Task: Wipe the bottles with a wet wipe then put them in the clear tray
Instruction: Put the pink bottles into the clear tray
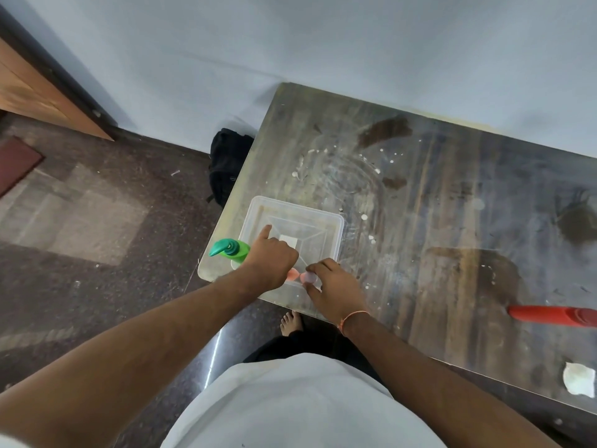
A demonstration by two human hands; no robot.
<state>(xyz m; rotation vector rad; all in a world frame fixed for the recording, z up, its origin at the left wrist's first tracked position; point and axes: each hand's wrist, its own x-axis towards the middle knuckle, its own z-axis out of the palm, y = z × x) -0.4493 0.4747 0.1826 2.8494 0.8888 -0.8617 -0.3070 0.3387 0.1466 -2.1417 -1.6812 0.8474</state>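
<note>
The clear tray (326,218) sits at the table's near left corner. My left hand (271,263) hovers over its near left part, fingers curled and index finger stretched out. Under it lies a small pink bottle (292,274), which the hand seems to grip. My right hand (336,286) pinches the bottle's pale lilac cap (310,278) at the tray's near edge. A bottle with a green pump head (230,249) stands by my left wrist; whether it is inside the tray I cannot tell. A red bottle (552,315) lies on the table far right. A crumpled white wipe (578,380) lies near the right front edge.
The wooden table (436,195) is stained and spotted with white drops. Its left edge runs just beside the tray. A black bag (226,163) leans on the floor against the table's left side. My bare foot (290,323) shows below the front edge.
</note>
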